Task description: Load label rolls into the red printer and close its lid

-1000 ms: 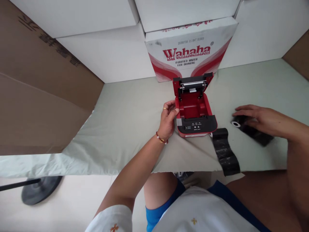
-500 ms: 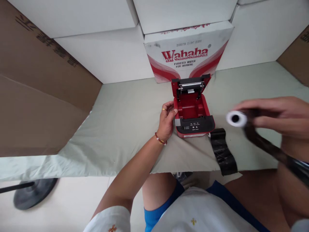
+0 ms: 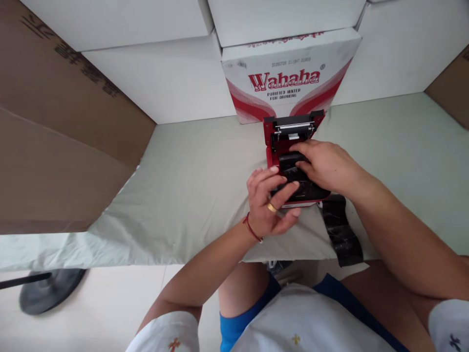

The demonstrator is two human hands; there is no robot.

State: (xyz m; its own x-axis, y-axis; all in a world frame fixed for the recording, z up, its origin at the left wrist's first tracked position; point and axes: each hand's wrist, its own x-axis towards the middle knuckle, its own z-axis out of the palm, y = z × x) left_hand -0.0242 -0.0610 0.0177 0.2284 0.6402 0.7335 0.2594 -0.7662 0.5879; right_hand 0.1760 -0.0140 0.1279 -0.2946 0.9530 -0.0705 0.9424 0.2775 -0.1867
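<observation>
A small red-and-black label printer point(image 3: 269, 131) stands on the cloth-covered table with its lid raised. In its bay lies a roll of glossy black film point(image 3: 287, 160), whose loose end runs forward over the printer's black front panel. My right hand point(image 3: 328, 164) reaches in from the right, thumb and fingers closed on the roll. My left hand point(image 3: 269, 198), wearing a gold ring, is open at the printer's front left. Its spread fingertips touch the film lying over the panel. The film and both hands hide most of the bay and the panel.
A black film strip point(image 3: 344, 232) lies right of the printer and hangs over the table's front edge. Behind stands a Wahaha water carton point(image 3: 286, 78) against white boxes point(image 3: 154, 83). A large brown carton point(image 3: 73, 146) takes up the left side.
My right hand has brought the black roll from the right into the printer's bay. My left hand has let go of the printer's side and moved onto the front with fingers spread.
</observation>
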